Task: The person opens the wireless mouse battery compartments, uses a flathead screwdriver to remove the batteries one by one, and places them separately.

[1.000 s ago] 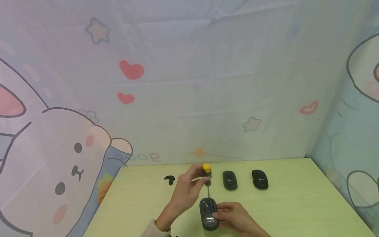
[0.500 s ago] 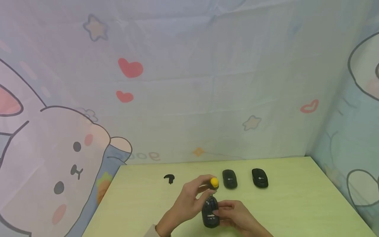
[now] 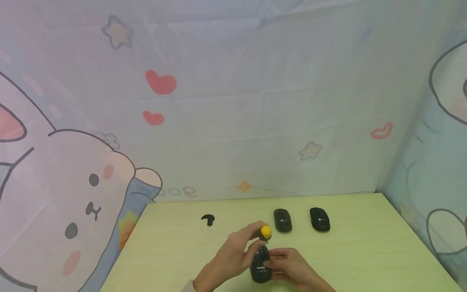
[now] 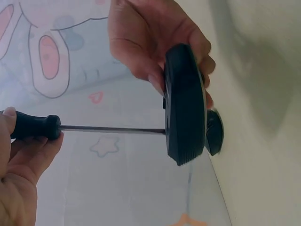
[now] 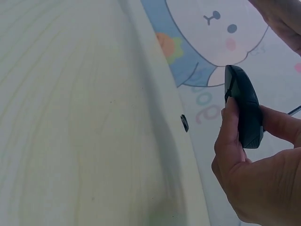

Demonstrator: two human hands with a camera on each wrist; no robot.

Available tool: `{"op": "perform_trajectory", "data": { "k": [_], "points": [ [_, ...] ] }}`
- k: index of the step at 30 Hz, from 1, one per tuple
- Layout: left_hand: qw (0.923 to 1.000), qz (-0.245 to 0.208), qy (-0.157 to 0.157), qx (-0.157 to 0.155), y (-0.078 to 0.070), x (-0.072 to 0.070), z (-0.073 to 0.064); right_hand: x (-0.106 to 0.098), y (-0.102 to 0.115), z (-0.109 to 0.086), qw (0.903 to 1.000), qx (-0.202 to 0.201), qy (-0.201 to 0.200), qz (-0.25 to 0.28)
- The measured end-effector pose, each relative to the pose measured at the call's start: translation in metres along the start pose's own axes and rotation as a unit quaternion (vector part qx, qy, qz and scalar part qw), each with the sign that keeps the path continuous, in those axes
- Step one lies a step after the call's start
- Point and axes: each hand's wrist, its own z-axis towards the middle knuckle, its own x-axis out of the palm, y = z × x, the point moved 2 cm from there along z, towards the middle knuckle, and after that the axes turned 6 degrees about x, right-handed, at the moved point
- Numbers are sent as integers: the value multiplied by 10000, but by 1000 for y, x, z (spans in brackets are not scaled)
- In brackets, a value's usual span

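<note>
My left hand (image 3: pixel 235 257) grips a screwdriver (image 3: pixel 266 232) by its black handle with a yellow end. In the left wrist view the screwdriver's shaft (image 4: pixel 113 129) runs straight to the underside of a black computer mouse (image 4: pixel 186 106), its tip touching there. My right hand (image 3: pixel 292 265) holds that mouse (image 3: pixel 260 271) above the table, thumb on the underside and fingers behind. From the right wrist view the mouse (image 5: pixel 245 108) stands on edge between thumb and fingers. The screwdriver's tip is hidden in the head view.
Two more black mice, one nearer (image 3: pixel 283 220) and one farther right (image 3: pixel 320 219), lie on the pale green table (image 3: pixel 164 243). A small black curved piece (image 3: pixel 208 220) lies at the back left. A printed cloth (image 3: pixel 226 101) hangs behind the table.
My left hand has come down and slightly right, and the screwdriver now leans so its yellow end faces the camera. The mouse in my right hand has tilted a little.
</note>
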Motion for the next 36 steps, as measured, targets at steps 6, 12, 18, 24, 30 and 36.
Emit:
{"op": "perform_trajectory", "data": {
  "k": [6,12,18,24,30,36],
  "points": [
    [9999,147,17,51,5,-2,-4,4,-1,-1,9998,73,-120,-118],
    [9996,220,125,96,7,0,0,4,-3,-1,9999,32,-61,-143],
    [10000,29,-64,-11,16,-1,1,3,-1,-2,9999,-12,13,-123],
    [9993,-202,-269,-142,22,-4,2,5,1,-3,9998,0,-60,-200],
    [9974,-503,-428,-278,30,-9,3,7,0,-3,9994,-30,-76,-322],
    [9924,-860,-545,-689,38,-14,2,10,-2,-3,9987,-20,-78,-503]
  ]
}}
